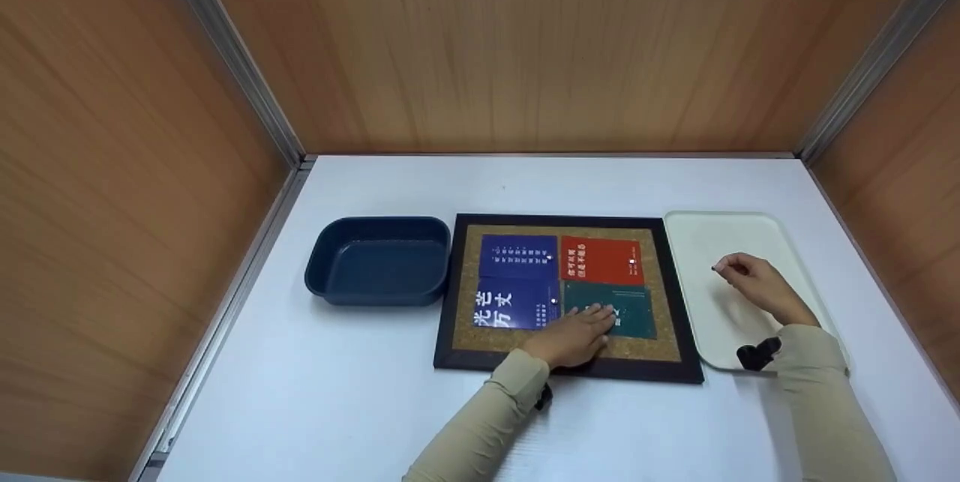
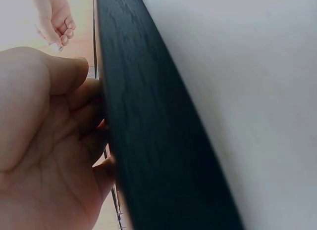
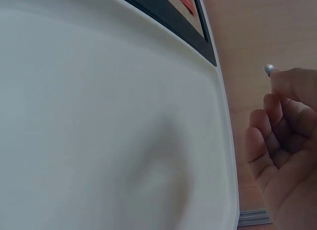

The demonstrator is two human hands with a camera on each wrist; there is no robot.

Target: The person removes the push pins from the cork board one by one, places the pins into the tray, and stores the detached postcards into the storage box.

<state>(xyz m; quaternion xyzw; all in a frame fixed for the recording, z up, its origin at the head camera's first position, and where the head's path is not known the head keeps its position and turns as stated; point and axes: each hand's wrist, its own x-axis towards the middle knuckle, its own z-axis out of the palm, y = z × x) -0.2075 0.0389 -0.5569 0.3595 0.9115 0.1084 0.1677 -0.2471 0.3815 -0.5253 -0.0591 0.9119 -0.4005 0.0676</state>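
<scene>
My left hand (image 1: 574, 336) lies with its fingers spread on a green card (image 1: 636, 309), pressing it against the cork board (image 1: 469, 343). The hand covers the card's left part. In the left wrist view, the left hand (image 2: 44, 136) is beside the board's dark frame (image 2: 143, 121). Over the white tray (image 1: 697, 242), my right hand (image 1: 761, 291) pinches a small pushpin between thumb and forefinger. The right wrist view shows the silvery head of this pushpin (image 3: 269, 69) at the fingertips of the right hand (image 3: 292, 141).
Two blue cards, an upper one (image 1: 499, 266) and a lower one (image 1: 517, 294), lie on the board's left half. A red card (image 1: 600, 272) is above the green one. Small pins show on these three. A dark blue bin (image 1: 375, 298) stands left of the board. Wooden panels surround the white table (image 1: 337, 392).
</scene>
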